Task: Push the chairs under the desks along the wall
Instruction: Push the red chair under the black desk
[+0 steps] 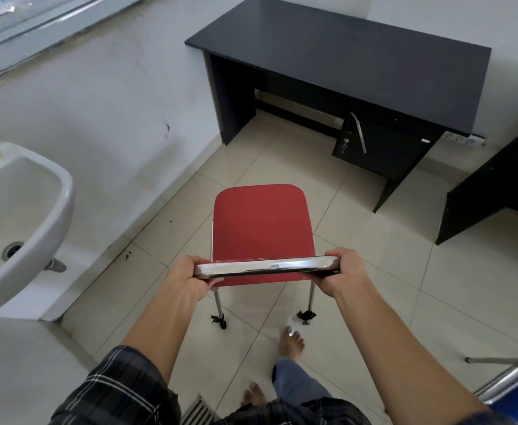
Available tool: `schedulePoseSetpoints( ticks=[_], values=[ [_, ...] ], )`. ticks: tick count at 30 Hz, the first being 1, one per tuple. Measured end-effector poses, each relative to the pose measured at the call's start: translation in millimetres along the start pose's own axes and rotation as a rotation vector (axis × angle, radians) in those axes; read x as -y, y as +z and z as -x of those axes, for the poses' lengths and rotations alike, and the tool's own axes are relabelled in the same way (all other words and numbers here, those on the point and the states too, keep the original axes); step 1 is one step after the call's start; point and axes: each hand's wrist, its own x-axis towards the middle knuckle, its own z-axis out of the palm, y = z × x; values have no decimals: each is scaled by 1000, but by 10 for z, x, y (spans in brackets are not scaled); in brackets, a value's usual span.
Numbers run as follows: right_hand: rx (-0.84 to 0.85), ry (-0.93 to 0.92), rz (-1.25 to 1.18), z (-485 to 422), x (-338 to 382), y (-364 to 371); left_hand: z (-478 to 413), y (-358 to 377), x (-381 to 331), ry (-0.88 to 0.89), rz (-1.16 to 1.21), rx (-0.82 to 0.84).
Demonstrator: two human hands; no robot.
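A red chair (262, 225) with chrome legs stands on the tiled floor in the middle of the view, its seat facing away from me. My left hand (195, 279) grips the left end of its chrome backrest top, and my right hand (345, 273) grips the right end. A black desk (359, 53) with a locked drawer unit stands against the white wall ahead, a short way beyond the chair. The chair sits outside the desk's opening, slightly to its left.
A white wash basin (27, 216) juts out at the left, with a green object on its rim. A second black desk (494, 182) stands at the right edge. A blue chair (509, 384) shows at the bottom right. My bare feet stand behind the red chair.
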Motion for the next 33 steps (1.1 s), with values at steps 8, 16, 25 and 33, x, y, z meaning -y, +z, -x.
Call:
schedulePoseSetpoints(
  ticks=[8, 16, 25, 33],
  values=[
    [0, 5, 31, -330, 477, 369, -77, 542, -297, -17, 49, -25],
    [7, 6, 64, -603, 901, 694, -129, 990, -528, -32, 92, -47],
    [33, 13, 115, -860, 1198, 1186, -293, 1340, -897, -27, 119, -48],
    [34, 1, 127, -1092, 1365, 1854, -619, 1651, -1533, -18, 101, -12]
  ],
)
